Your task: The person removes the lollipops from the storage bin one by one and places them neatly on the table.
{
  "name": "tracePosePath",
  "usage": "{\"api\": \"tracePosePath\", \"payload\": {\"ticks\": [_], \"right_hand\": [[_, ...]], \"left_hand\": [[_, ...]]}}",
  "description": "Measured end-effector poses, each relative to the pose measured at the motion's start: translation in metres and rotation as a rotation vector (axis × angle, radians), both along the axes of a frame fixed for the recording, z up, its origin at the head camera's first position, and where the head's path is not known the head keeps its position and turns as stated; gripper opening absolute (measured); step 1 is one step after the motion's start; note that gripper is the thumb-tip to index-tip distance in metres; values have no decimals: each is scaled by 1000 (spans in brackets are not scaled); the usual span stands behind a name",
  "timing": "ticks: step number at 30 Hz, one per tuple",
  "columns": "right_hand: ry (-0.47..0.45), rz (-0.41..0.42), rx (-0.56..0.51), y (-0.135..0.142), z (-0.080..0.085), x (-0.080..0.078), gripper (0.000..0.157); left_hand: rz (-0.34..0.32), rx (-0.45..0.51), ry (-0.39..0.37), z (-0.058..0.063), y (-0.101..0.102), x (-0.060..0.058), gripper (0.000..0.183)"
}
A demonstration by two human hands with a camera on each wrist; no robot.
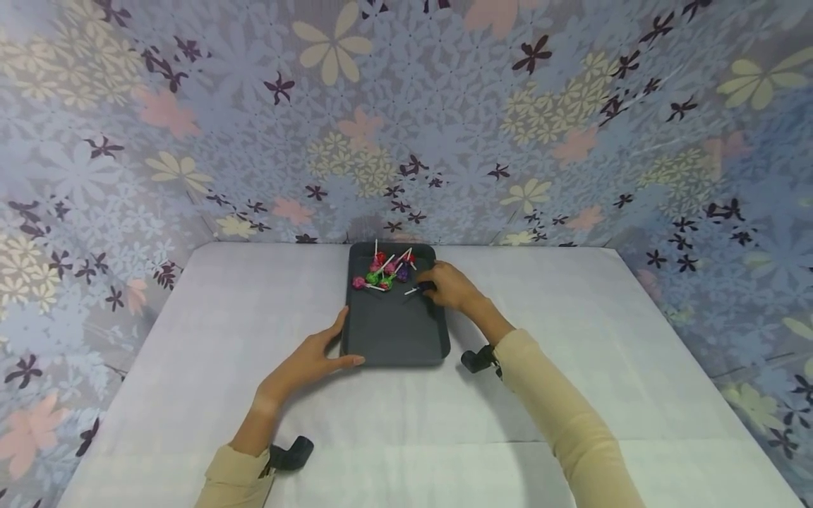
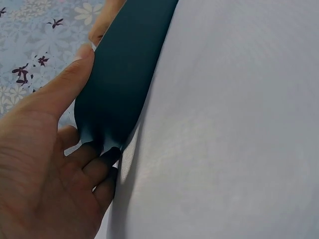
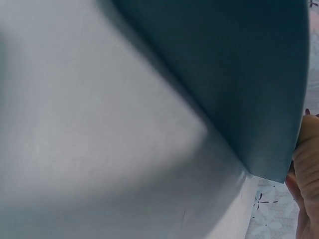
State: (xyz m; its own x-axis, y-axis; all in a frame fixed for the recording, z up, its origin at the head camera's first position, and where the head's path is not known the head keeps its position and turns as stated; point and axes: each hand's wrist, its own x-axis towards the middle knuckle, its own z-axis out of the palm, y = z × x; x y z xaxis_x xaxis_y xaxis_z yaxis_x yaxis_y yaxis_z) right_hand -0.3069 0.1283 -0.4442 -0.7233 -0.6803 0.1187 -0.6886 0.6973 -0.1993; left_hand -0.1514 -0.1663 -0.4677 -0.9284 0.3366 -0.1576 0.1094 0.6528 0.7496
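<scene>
A dark grey rectangular tray (image 1: 396,328) lies at the table's far side, with several wrapped lollipops in its back half. Among them are a pink lollipop (image 1: 358,283), a green one (image 1: 372,279) and a purple one (image 1: 403,273), their white sticks pointing different ways. My right hand (image 1: 452,283) reaches over the right rim and pinches a dark-wrapped lollipop (image 1: 425,286), its stick pointing left. At the front left corner, my left hand (image 1: 308,361) grips the tray, its thumb on one side and curled fingers (image 2: 97,172) against the outer wall. The right wrist view hides the lollipops behind the tray's side.
White cloth (image 1: 254,296) covers the table. Behind it and at both sides hangs a flowered sheet (image 1: 444,127). A small black wrist camera (image 1: 292,454) sits at my left sleeve, another black camera (image 1: 478,359) at the right one.
</scene>
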Motion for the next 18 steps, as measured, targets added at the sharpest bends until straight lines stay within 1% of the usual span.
{"api": "tracePosePath", "payload": {"ticks": [3, 9, 14, 18], "right_hand": [[11, 11, -19, 1, 1, 1, 24], [-5, -20, -102, 6, 5, 3, 25], [42, -36, -175, 14, 9, 2, 24], [11, -86, -235, 23, 11, -1, 26]], "left_hand": [[-2, -3, 1, 0, 0, -1, 103], [-4, 13, -2, -1, 1, 0, 104], [-8, 4, -3, -1, 1, 0, 104], [-17, -14, 12, 0, 0, 0, 103]]}}
